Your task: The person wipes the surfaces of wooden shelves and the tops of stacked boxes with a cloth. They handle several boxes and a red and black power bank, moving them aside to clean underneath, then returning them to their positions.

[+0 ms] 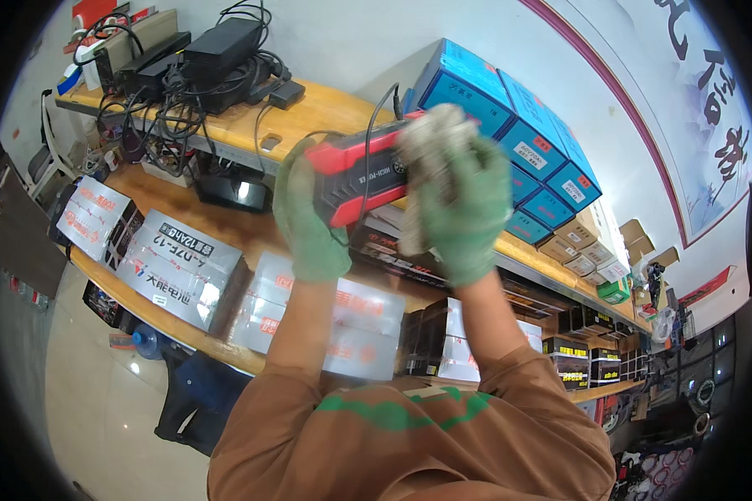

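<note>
My left hand (pixel 310 219), in a green glove, grips the left end of a red and black corded electrical device (pixel 370 169). The device is held tilted above the shelf, and a black cable loops across its face. In my gloved right hand (pixel 473 206) is a bunched greyish cloth (pixel 435 169), pressed against or just before the device's right end. Cloth and right hand are blurred, and they hide that end of the device.
On the wooden upper shelf (pixel 326 103), black power adapters (pixel 222 47) with tangled cables lie at the left. Blue battery boxes (pixel 532 150) are stacked at the right. Silver-white cartons (pixel 178 269) line the lower shelf. A dark garment (pixel 203 401) and a blue water bottle (pixel 145 342) are below.
</note>
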